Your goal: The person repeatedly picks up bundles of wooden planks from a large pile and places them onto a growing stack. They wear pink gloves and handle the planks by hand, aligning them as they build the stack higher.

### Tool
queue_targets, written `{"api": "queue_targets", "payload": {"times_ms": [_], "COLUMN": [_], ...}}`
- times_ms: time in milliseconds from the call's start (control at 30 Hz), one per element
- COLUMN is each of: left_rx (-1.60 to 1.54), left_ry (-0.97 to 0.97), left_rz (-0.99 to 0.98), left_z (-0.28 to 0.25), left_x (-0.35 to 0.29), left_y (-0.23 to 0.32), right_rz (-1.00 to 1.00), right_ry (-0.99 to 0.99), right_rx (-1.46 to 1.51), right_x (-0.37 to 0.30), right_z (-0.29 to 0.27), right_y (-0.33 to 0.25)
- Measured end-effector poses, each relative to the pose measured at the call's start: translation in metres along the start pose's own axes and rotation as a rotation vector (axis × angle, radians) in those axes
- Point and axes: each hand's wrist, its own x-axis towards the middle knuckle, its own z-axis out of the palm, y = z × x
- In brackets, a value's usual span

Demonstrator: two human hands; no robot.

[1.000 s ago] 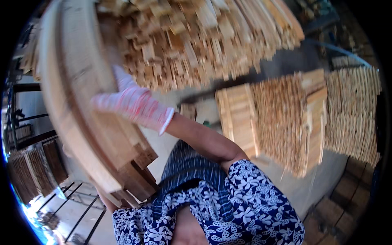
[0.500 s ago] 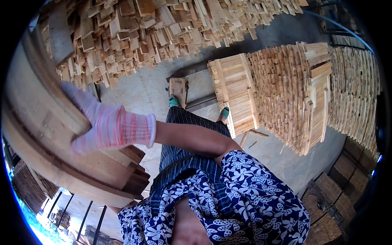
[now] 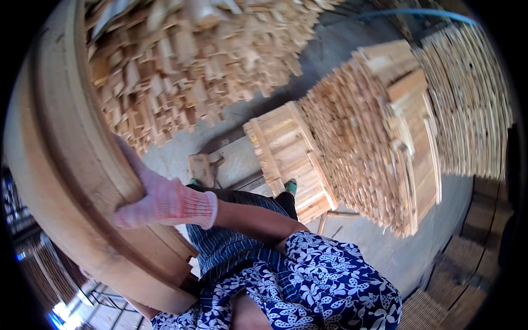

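A stack of long wooden boards (image 3: 71, 148) fills the left side, held close to my body and reaching from my waist to the upper left. My right hand (image 3: 165, 204), in a pink and white knit glove, crosses in front of me and grips the stack's near edge, thumb apart from the fingers. The boards hide most of my left arm. A small pinkish patch, perhaps my left hand (image 3: 85, 272), shows at their outer edge; its fingers cannot be made out.
A large pile of cut wooden slats (image 3: 181, 71) lies ahead. Tall rows of stacked slats (image 3: 352, 137) stand to the right, fronted by a slatted wooden panel (image 3: 291, 159) beside my foot. A small wooden block (image 3: 201, 169) sits on the concrete floor (image 3: 374, 253).
The view has swung, so the slat stacks and panel now sit further left. The boards stand more upright at the left, with my right hand still gripping them. My feet have shifted.
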Motion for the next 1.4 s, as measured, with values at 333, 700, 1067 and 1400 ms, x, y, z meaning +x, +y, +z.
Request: {"api": "queue_targets", "payload": {"times_ms": [333,700,1067,1400], "left_rx": [0.324,0.366,1.24,0.92], "left_ry": [-0.922,-1.815,-1.567,-1.059], "left_rz": [-0.02,-0.371,0.76,0.213], "left_z": [0.429,0.898,0.923,0.587], "left_x": [-0.01,-0.23,-0.203,-0.028], "left_y": [-0.078,-0.263,-0.371,-0.327], "right_rz": [-0.161,-0.481,0.679,0.045], "right_ry": [0.976,1.679,1.75,1.685], "right_rx": [-0.101,-0.366,-1.749,-2.637], "right_x": [-0.319,-0.693,-0.829,-0.587], "right_z": [-0.108,-0.189,-0.352,-0.197], "right_y": [-0.212,-0.39,-0.378,-0.443]}}
